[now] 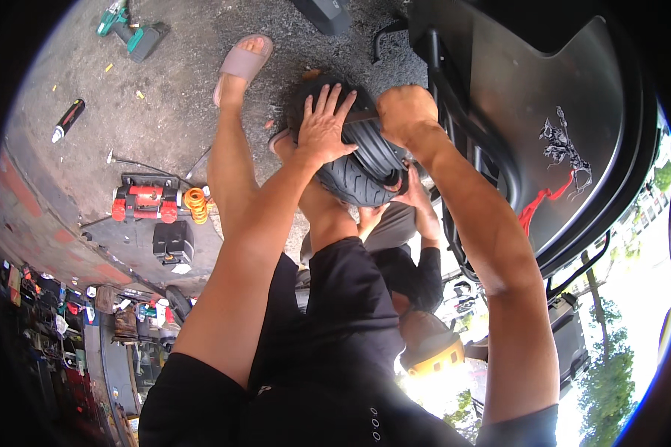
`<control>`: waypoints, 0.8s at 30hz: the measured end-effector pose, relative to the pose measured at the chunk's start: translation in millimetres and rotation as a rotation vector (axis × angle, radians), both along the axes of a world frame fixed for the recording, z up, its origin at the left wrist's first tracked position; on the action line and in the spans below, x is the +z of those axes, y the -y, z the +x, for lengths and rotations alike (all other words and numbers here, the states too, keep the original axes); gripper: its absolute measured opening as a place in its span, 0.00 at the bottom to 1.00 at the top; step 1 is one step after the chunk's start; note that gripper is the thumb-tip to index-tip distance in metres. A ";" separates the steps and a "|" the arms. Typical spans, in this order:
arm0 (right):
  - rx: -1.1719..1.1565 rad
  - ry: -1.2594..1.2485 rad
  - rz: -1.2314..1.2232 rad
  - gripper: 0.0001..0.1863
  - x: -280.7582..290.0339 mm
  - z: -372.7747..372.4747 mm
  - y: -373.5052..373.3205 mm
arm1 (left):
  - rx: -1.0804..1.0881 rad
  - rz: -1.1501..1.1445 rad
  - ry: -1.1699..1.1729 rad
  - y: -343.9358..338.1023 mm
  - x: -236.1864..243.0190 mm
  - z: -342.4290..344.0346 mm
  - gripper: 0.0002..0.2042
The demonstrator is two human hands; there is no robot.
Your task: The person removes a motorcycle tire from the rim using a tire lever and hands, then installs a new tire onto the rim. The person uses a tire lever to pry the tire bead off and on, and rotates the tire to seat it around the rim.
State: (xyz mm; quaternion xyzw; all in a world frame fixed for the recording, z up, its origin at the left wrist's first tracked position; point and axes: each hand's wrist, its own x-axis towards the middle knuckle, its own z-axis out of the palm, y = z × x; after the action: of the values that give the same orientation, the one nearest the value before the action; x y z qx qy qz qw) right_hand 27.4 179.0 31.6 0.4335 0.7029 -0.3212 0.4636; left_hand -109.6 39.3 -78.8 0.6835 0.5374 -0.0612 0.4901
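My left hand (322, 132) lies with spread fingers on top of a black scooter tyre (354, 186). My right hand (408, 112), in a fist, grips a flat dark bar, apparently a tyre lever (364, 116), which reaches over the tyre toward my left fingers; where its far end sits is hidden. Below my hands, a co-worker's hands (422, 203) touch the tyre's lower side, one at the right and one underneath. The tyre rests between my legs and the black scooter body.
The scooter's dark panel and tubular bars (499, 149) fill the right. On the pavement at left are a green drill (142, 41), a spray can (68, 119), a red compressor (145, 200) with orange hose (197, 203) and a black box (173, 244). The co-worker (414, 272) crouches below the tyre.
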 end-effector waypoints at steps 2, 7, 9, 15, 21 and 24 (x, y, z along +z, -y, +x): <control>0.013 -0.017 0.007 0.09 -1.0 4.0 -2.4 | -0.163 -0.004 0.071 -20.1 -24.4 -4.0 0.61; 0.045 -0.032 0.036 0.09 -6.3 13.9 3.1 | -0.335 -0.031 0.283 -32.3 -59.1 3.7 0.57; 0.032 -0.058 0.033 0.09 -10.4 23.4 7.6 | -0.263 0.029 0.363 -23.2 -65.3 8.9 0.52; 0.087 -0.037 -0.040 0.09 -18.3 18.6 -7.0 | -0.156 0.039 0.415 -10.4 -67.2 2.3 0.36; 0.100 0.044 -0.099 0.11 -36.4 3.0 -10.5 | -0.072 0.041 0.507 4.4 -76.9 -15.3 0.31; 0.135 0.044 -0.086 0.11 -46.3 2.6 -4.6 | -0.023 0.034 0.527 14.6 -75.3 -17.1 0.30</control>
State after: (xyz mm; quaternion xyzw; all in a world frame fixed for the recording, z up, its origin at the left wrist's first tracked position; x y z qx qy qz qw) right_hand 30.0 183.6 -14.8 0.3719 0.7057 -0.3093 0.5176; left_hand -126.7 24.8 -154.0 0.6900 0.3842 0.1224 0.6011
